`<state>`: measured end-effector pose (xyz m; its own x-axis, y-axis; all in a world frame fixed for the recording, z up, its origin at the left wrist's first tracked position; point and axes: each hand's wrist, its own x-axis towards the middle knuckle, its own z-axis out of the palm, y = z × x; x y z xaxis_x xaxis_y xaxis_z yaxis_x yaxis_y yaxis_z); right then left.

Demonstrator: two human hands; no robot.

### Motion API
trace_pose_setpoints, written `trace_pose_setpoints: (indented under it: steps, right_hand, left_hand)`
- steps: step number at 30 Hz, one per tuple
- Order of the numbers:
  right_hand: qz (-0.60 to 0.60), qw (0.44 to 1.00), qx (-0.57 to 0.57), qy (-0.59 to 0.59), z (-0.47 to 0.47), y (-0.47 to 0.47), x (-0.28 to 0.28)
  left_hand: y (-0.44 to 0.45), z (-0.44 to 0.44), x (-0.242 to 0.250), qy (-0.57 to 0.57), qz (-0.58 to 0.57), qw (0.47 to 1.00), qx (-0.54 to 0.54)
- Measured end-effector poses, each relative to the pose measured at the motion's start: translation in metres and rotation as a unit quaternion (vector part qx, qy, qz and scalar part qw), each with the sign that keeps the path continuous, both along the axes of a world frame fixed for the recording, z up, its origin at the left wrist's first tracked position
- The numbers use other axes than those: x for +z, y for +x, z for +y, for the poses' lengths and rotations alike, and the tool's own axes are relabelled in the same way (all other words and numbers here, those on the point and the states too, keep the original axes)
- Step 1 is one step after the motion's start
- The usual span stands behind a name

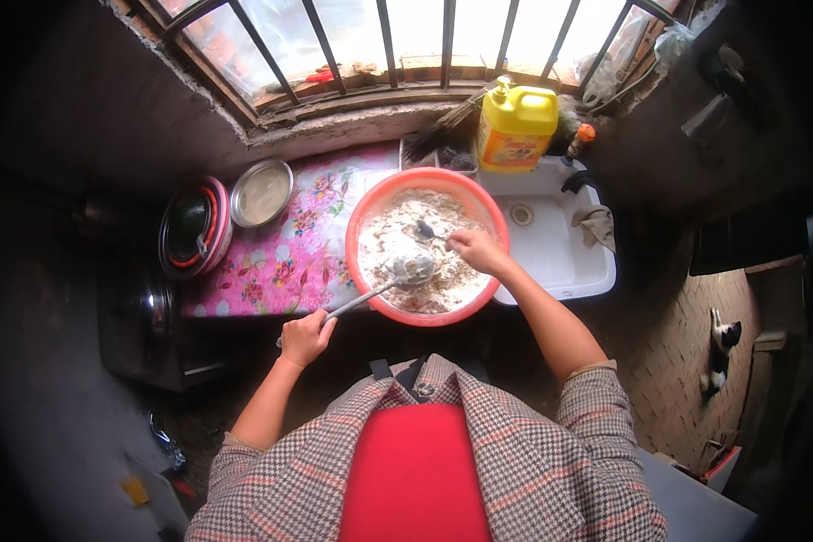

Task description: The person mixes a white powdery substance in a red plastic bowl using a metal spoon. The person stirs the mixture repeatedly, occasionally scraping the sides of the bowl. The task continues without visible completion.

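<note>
A large red plastic basin (pixel 360 284) stands in front of me, partly over the sink's left side. It holds a pale, clumpy flour-like mixture (pixel 406 210). My left hand (pixel 305 339) grips the long handle of a metal ladle (pixel 414 265); the ladle's bowl, coated with the mixture, rests at or just over its surface. Above the basin's right half, my right hand (pixel 475 249) holds a small spoon (pixel 425 230) by its handle, with the tip pointing left. The spoon is slightly blurred, and whether it touches the mixture I cannot tell.
A pink floral tablecloth (pixel 271 278) carries a metal bowl (pixel 263 194) and stacked basins (pixel 191 223) at left. Right of the basin is a white sink (pixel 555 264) with a cloth (pixel 595 227) on its rim. A yellow jug (pixel 518 129) stands behind. A cat (pixel 722 339) lies on the floor.
</note>
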<state>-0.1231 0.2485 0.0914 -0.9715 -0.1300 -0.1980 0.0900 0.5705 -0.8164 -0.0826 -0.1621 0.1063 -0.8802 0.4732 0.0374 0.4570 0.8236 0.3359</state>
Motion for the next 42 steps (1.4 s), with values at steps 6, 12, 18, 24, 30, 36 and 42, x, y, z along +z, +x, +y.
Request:
trace_pose_setpoints:
  steps: [6,12,18,24,30,36,42]
  right_hand:
    - [-0.058,0.965,0.084,0.24,0.007,0.01,-0.008]
    - [-0.015,0.976,-0.091,0.198,0.015,0.029,-0.006]
    - [0.073,0.983,-0.028,0.165,-0.016,0.032,0.004]
    - [0.017,0.959,0.005,0.282,-0.004,0.042,-0.029]
    - [0.039,0.961,-0.142,0.234,-0.029,0.047,0.0]
    - [0.026,0.964,-0.09,0.249,-0.05,0.052,-0.023]
    - [-0.06,0.963,-0.074,0.252,-0.035,0.047,-0.05]
  left_hand:
    - [0.0,-0.006,-0.008,-0.024,0.02,0.999,-0.042]
    - [-0.001,0.0,-0.014,0.064,-0.043,0.996,0.046]
    - [0.0,-0.004,-0.022,0.061,-0.095,0.991,0.074]
    - [0.009,0.0,-0.03,0.077,-0.143,0.982,0.094]
    - [0.004,0.013,-0.029,0.086,-0.186,0.968,0.146]
    - [0.009,0.016,-0.036,0.102,-0.231,0.953,0.166]
    - [0.009,0.027,-0.056,0.234,-0.258,0.926,0.144]
